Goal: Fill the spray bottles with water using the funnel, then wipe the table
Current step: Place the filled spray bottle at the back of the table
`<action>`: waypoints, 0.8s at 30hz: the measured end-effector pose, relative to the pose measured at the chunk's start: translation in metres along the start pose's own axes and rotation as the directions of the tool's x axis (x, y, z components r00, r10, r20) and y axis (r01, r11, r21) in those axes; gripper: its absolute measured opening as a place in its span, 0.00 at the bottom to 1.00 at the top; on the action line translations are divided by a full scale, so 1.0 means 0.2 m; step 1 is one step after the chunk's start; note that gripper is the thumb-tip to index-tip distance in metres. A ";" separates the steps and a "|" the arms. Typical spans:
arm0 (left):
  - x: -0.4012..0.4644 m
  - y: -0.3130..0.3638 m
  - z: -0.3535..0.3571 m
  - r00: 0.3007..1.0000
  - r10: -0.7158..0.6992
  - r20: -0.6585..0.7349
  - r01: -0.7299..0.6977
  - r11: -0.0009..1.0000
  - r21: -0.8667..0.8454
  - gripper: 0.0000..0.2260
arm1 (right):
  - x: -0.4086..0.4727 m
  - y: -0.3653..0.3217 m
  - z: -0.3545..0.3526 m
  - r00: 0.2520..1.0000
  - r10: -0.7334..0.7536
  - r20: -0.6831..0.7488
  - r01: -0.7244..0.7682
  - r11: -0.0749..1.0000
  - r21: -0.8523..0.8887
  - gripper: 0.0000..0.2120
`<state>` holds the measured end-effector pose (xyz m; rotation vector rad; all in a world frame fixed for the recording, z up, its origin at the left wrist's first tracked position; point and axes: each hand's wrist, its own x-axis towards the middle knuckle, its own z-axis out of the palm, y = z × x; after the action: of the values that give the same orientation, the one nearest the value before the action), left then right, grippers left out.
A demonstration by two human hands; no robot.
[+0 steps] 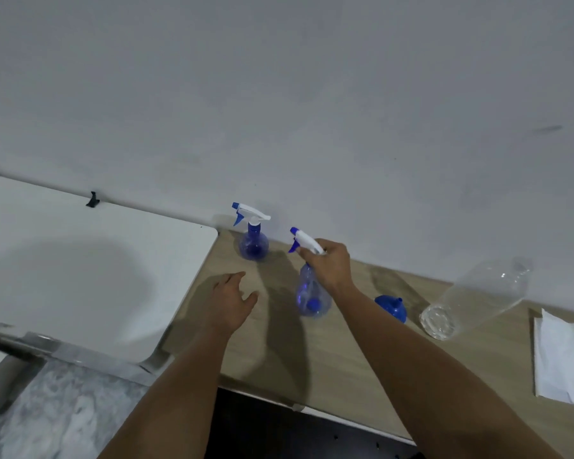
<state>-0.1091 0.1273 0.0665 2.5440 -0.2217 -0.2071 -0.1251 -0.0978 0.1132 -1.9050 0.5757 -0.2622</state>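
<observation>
You face a plain white wall that fills the upper half of the view. Under it runs a light wood-grain table, its back edge against the wall, and a white table with rounded corners butts up to its left side. Below the white one you can see a strip of marbled grey floor.

On the wooden table, far right, lies a folded white paper towel, cut off by the frame edge. Just left of it a clear plastic bottle appears tilted toward the wall; whether it holds water is hard to make out. Beside its base sits the blue funnel, wide mouth down, spout up, partly hidden behind your right forearm.

Your right hand grips the near spray bottle around the neck just under its white and blue trigger head, fingers curled round it; whether its base touches the table is unclear. Your left hand hovers just left of it, fingers loosely spread, holding nothing. The far spray bottle stands upright against the wall, near the white table's corner.

Two small black clips sit on the white table's back edge.
</observation>
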 end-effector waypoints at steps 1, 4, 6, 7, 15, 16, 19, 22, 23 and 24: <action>0.06 0.02 0.01 1.000 -0.005 -0.005 0.005 1.000 -0.002 0.28 | 0.08 -0.02 0.01 1.000 -0.003 0.006 0.003 1.000 0.028 0.14; 0.26 0.04 0.05 0.999 -0.046 -0.011 0.046 0.998 -0.050 0.27 | 0.27 -0.03 0.04 0.999 -0.035 0.032 0.033 0.996 0.080 0.13; 0.39 0.03 0.10 0.998 -0.052 -0.035 0.047 0.990 -0.130 0.24 | 0.38 -0.01 0.07 0.998 -0.048 0.045 0.044 0.995 0.091 0.07; 0.46 0.01 0.12 0.999 -0.024 -0.048 0.017 0.990 -0.137 0.21 | 0.43 0.00 0.09 0.997 -0.057 0.052 0.053 0.995 0.089 0.06; 0.84 -0.09 0.21 0.989 0.059 -0.135 -0.073 0.992 -0.100 0.20 | 0.64 0.02 0.16 0.976 -0.187 0.109 0.192 0.981 -0.029 0.16; 0.88 -0.13 0.24 0.991 0.075 -0.114 -0.083 0.994 -0.071 0.16 | 0.63 0.03 0.16 0.975 -0.196 0.100 0.202 0.978 -0.051 0.19; 0.86 -0.08 0.20 0.987 0.146 -0.074 -0.152 0.985 -0.079 0.14 | 0.60 0.02 0.15 0.979 -0.193 0.067 0.199 0.975 -0.095 0.23; 0.80 -0.05 0.18 0.990 0.121 -0.075 -0.129 0.985 -0.118 0.16 | 0.57 0.01 0.12 0.983 -0.179 0.042 0.183 0.977 -0.113 0.27; 0.77 -0.02 0.16 0.993 0.104 -0.048 -0.111 0.975 -0.191 0.15 | 0.55 0.00 0.11 0.984 -0.174 0.039 0.177 0.976 -0.125 0.29; 0.74 0.01 0.14 0.997 0.078 -0.025 -0.082 0.963 -0.257 0.12 | 0.54 -0.01 0.10 0.985 -0.171 0.035 0.174 0.975 -0.137 0.31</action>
<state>0.0286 0.0813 0.0292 2.2724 -0.2732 -0.1736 -0.0231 -0.1350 0.0980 -2.0948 0.4221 -0.3184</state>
